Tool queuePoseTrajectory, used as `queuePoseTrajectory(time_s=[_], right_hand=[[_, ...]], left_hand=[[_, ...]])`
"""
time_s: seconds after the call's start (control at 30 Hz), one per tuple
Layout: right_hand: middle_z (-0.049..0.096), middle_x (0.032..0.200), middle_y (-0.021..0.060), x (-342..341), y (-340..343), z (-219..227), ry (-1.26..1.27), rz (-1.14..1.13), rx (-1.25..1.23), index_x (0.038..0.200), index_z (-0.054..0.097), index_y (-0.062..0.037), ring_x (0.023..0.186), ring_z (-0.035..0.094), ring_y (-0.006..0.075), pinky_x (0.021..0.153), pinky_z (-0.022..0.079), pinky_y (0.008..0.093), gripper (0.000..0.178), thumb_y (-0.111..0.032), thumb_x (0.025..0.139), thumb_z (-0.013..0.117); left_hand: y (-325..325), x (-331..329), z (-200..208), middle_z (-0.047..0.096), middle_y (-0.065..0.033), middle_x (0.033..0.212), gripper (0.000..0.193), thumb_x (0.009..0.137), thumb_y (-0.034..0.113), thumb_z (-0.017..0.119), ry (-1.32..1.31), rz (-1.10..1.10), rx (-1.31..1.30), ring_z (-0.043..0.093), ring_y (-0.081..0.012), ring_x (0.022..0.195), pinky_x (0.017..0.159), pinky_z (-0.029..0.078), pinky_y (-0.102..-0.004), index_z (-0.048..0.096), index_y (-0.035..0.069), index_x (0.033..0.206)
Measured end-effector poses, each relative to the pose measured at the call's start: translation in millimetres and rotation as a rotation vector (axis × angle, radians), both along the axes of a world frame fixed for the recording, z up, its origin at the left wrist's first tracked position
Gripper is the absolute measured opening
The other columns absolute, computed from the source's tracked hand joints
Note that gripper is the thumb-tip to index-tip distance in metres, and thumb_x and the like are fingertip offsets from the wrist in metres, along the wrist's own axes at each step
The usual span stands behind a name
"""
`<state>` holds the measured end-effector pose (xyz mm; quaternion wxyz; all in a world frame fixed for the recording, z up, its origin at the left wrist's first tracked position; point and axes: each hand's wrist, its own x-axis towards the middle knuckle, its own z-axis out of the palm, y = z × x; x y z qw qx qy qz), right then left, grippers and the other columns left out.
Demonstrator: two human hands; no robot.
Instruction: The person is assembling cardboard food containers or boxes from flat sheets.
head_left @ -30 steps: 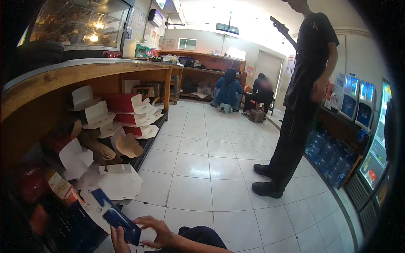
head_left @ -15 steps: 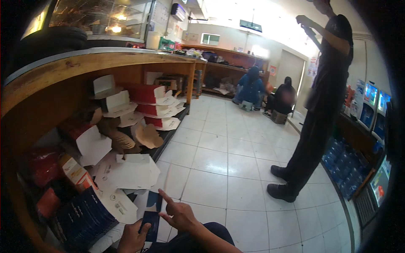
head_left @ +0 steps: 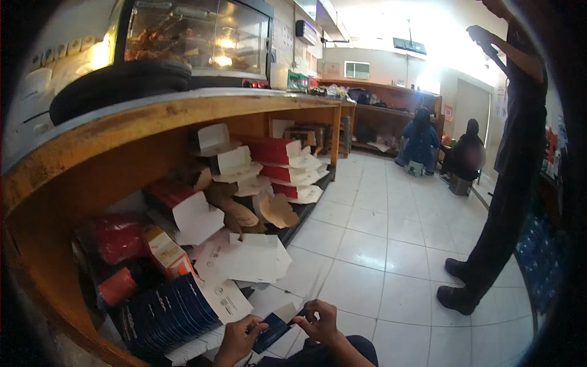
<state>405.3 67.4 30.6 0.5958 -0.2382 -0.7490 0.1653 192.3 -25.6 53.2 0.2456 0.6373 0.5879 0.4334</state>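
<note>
A small dark blue card carton [head_left: 273, 331] with a pale inner flap is held between my two hands, low in the picture. My left hand [head_left: 238, 340] grips its left side with bent fingers. On the carton's upper right edge, my right hand [head_left: 320, 320] pinches with thumb and curled fingers. Just left of my hands lies a tight row of dark blue folded cartons [head_left: 168, 312], white flaps facing right. Beyond them rests a stack of flat white cartons [head_left: 254, 258].
Under the wooden counter [head_left: 244, 110] sit red cartons [head_left: 278, 153], brown paper trays [head_left: 275, 208] and a red plastic-wrapped bundle [head_left: 119, 237]. A person in dark clothes [head_left: 504, 202] stands at right on the tiled floor [head_left: 361, 248]. Two people [head_left: 420, 140] sit low at the back.
My right hand, earlier with its index finger stretched out, now closes on the carton's edge. The carton has tilted. My view has turned left, so the scene sits further right.
</note>
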Motion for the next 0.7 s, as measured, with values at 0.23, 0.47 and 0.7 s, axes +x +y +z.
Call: queuePoseTrajectory(time_s=[0.23, 0.47, 0.7], right_hand=[[0.056, 0.054, 0.0001, -2.9, -18.1, 20.6, -0.37, -0.012, -0.205, 0.092, 0.072, -0.0084, 0.045, 0.053, 0.0085, 0.047, 0.043, 0.0241, 0.037, -0.039, 0.076, 0.083], [0.067, 0.069, 0.0032, -7.6, -24.6, 23.7, -0.641, 0.192, -0.179, 0.102, 0.076, -0.0129, 0.064, 0.065, 0.0191, 0.06, 0.052, 0.0311, 0.041, -0.048, 0.08, 0.075], [0.062, 0.063, 0.0012, -16.1, -34.5, 21.7, -0.291, -0.126, -0.127, 0.097, 0.077, -0.0161, 0.055, 0.061, 0.0168, 0.053, 0.049, 0.0283, 0.032, -0.039, 0.076, 0.081]], left_hand=[[-1.5, 2.7, -4.6, 0.071, -0.0113, 0.076, 0.033, 0.097, 0.028, 0.062, -0.171, -0.144, -0.084, 0.067, -0.0114, 0.073, 0.063, 0.049, -0.0254, 0.067, -0.004, 0.094], [1.5, 2.8, -12.8, 0.06, -0.0036, 0.057, 0.065, 0.098, 0.031, 0.059, -0.043, -0.058, 0.042, 0.055, -0.0057, 0.057, 0.053, 0.042, -0.0239, 0.029, 0.002, 0.148], [-2.4, -4.0, 1.8, 0.046, 0.0013, 0.045, 0.076, 0.098, 0.035, 0.058, 0.045, 0.019, -0.024, 0.038, -0.0053, 0.044, 0.044, 0.03, -0.0253, 0.016, 0.003, 0.154]])
